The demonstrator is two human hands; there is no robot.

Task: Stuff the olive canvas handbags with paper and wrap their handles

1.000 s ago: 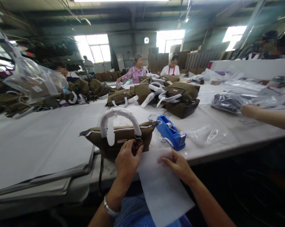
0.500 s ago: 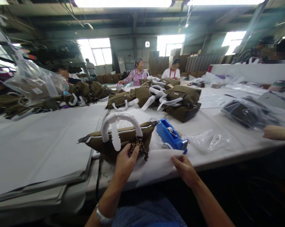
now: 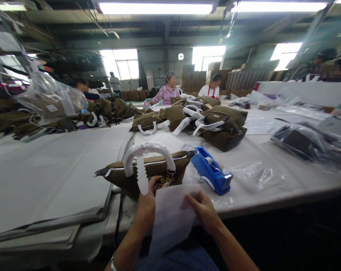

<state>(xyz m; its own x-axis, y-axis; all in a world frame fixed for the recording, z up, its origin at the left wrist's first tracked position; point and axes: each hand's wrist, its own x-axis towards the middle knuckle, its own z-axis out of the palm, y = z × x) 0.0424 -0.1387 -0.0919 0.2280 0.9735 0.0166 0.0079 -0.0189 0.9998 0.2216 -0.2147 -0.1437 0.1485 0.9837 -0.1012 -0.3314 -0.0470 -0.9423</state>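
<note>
An olive handbag (image 3: 118, 177) with a zip top and a white-wrapped handle (image 3: 147, 146) stands on the table before me. From the handle's base hangs a leopard-print charm (image 3: 165, 181). My left hand (image 3: 149, 201) is closed on the charm, its fingers partly hidden by paper. My right hand (image 3: 204, 210) pinches a sheet of thin white paper (image 3: 173, 218) by its right side, thumb on top. The sheet hangs in front of the bag and overlaps my left hand. To the right of the bag sits a blue tape dispenser (image 3: 211, 171).
Several more olive bags (image 3: 224, 124) with wrapped handles are piled behind. Large white sheets (image 3: 60, 169) cover the left of the table. Clear plastic (image 3: 257, 173) lies right of the dispenser, with a plastic-wrapped dark item (image 3: 296, 141) farther right. Co-workers (image 3: 167, 92) are across the table.
My right hand has lifted the paper off the table and brought it left, in front of the charm and my left hand. The co-worker's hand at the right has drawn back.
</note>
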